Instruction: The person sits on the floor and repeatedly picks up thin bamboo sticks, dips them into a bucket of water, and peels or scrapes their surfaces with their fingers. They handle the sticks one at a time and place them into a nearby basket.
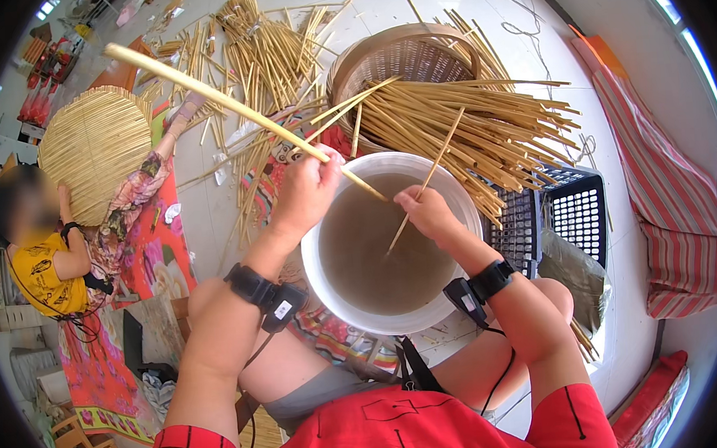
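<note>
My left hand (305,190) grips a long pale bamboo strip (203,92) that runs from the upper left down into a white bucket (316,268) of murky brown water. My right hand (427,211) pinches a thinner bamboo stick (438,158) whose lower end dips into the same water. The bucket stands on the floor between my knees. Both wrists carry black bands with small sensor boxes.
A heap of bamboo strips (484,122) lies over a woven basket (402,57) behind the bucket. More strips (262,57) are scattered on the tiled floor. A black plastic crate (575,211) stands at the right. Another person (56,251) sits at the left holding a round woven tray (95,146).
</note>
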Motion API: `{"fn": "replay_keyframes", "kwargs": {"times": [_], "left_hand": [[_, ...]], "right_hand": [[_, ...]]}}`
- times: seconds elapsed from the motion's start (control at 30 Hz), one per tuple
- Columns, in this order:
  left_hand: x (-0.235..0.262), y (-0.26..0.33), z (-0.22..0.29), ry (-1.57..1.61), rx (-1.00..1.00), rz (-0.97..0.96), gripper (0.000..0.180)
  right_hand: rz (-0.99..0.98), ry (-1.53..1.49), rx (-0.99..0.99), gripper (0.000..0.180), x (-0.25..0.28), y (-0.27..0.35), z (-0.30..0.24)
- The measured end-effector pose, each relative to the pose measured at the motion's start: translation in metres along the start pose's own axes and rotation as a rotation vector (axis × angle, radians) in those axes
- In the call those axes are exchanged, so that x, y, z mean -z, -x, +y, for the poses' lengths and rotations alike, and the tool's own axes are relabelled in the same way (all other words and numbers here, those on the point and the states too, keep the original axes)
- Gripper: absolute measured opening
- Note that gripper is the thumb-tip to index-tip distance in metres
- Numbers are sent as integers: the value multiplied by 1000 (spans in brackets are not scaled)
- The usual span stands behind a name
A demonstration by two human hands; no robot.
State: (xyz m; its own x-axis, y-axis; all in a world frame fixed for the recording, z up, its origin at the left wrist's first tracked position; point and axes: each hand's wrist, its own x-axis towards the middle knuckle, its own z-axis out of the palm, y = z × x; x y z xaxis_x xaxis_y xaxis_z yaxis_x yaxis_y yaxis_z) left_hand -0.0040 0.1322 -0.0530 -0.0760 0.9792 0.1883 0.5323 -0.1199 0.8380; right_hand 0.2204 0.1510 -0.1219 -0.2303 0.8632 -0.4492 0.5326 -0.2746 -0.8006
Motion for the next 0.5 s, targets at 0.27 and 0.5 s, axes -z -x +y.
{"fn": "replay_keyframes", "kwargs": {"times": [0.27, 0.5], "left_hand": [[-15, 3, -1, -128, -64, -120, 19], [-22, 4, -2, -168, -149, -193, 17]], "right_hand": [[-180, 522, -47, 25, -10, -19, 36], [-295, -84, 147, 20, -10, -17, 16]]}}
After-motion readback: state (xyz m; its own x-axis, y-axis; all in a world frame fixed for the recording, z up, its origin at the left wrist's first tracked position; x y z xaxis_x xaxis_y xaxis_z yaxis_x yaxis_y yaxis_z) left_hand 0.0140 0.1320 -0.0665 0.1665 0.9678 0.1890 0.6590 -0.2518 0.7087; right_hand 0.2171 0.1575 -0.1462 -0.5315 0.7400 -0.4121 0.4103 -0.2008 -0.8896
